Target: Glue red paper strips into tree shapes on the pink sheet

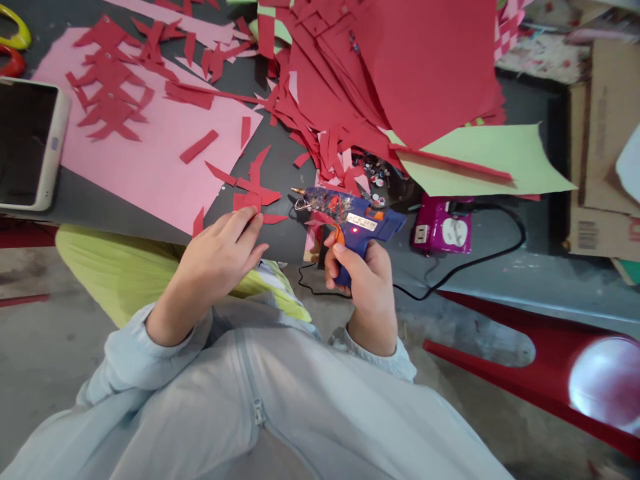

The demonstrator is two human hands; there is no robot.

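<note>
Blue glue gun [361, 223], centre of frame, is gripped by the right hand [370, 273], some fingers hidden behind the handle. Left of it, a red paper cut-out [249, 200] is partly covered by the left hand [223, 241], fingers extended, thumb spread. A white-framed device [60, 137] is cut off by the left edge.

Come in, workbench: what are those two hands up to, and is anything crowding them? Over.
Right hand gripping blue plastic glue gun. Left hand on red cut-paper pieces. Loose red paper scraps heaped just beyond the gun.
</note>
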